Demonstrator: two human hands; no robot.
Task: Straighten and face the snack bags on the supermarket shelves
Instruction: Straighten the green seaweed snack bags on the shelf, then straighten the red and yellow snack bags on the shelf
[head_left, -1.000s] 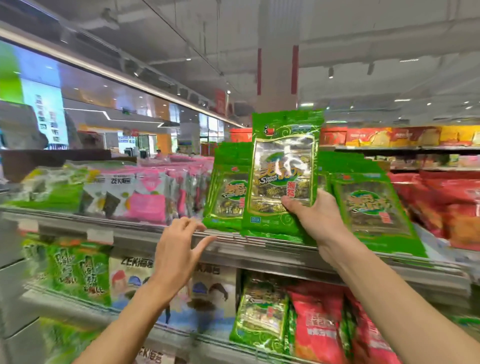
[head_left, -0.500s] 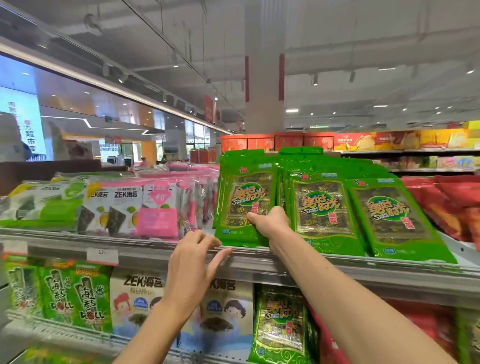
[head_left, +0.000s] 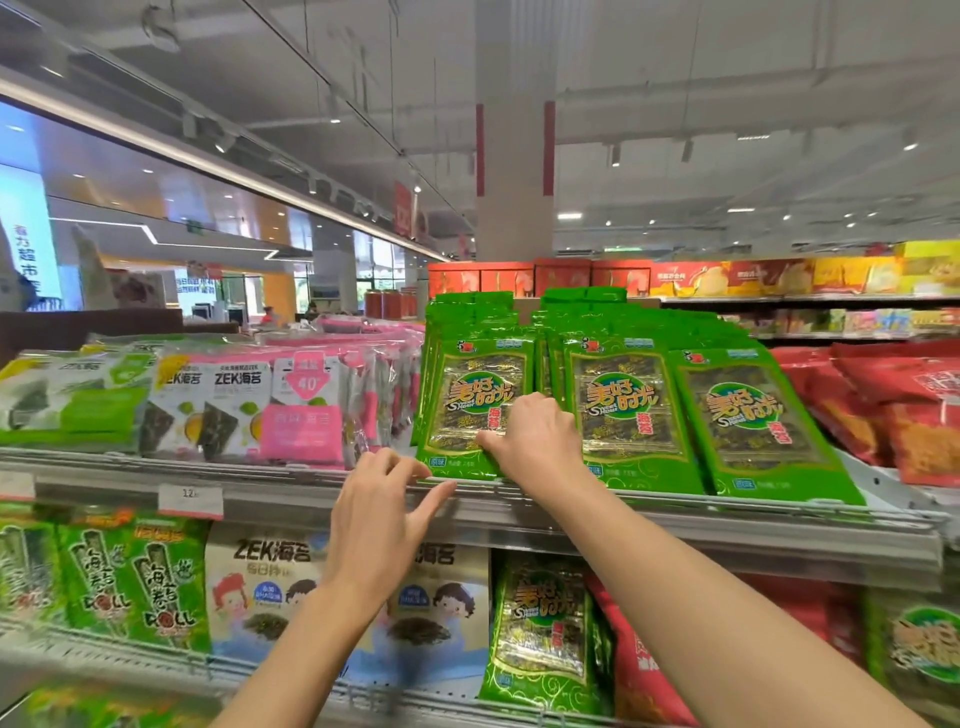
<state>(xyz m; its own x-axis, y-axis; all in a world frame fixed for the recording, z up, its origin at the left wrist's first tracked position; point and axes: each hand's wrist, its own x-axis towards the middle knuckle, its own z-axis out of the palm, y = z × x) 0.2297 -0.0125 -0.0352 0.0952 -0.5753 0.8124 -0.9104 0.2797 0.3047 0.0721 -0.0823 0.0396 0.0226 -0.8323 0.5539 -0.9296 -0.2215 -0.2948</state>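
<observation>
two hands up at the top shelf (head_left: 675, 525). right hand (head_left: 535, 441) is on the leftmost green seaweed bag (head_left: 467, 405), fingers curled over its lower right corner, thumb against the bag front; looks like a pinch grip on that corner. bag stands upright, facing out, bottom edge at the shelf's front rail. two more green bags of the same kind, middle green bag (head_left: 623, 415) and right green bag (head_left: 753, 426), stand just beside it to the right, fronts out, leaning back a little. more of the same stacked behind.

left hand (head_left: 379, 519) holds nothing: fingers spread and loosely bent, fingertips touching the front edge of the shelf just left of the gripped bag.

left along the same shelf: pink bags (head_left: 306, 415), then white zek bags (head_left: 223, 410). toward the right end: red bags (head_left: 883, 405). price tag (head_left: 189, 500) is clipped to the front rail on the left.

lower shelf (head_left: 130, 644): green roll bags (head_left: 135, 577), zek kids bags (head_left: 260, 582), one more green seaweed bag (head_left: 540, 634).
</observation>
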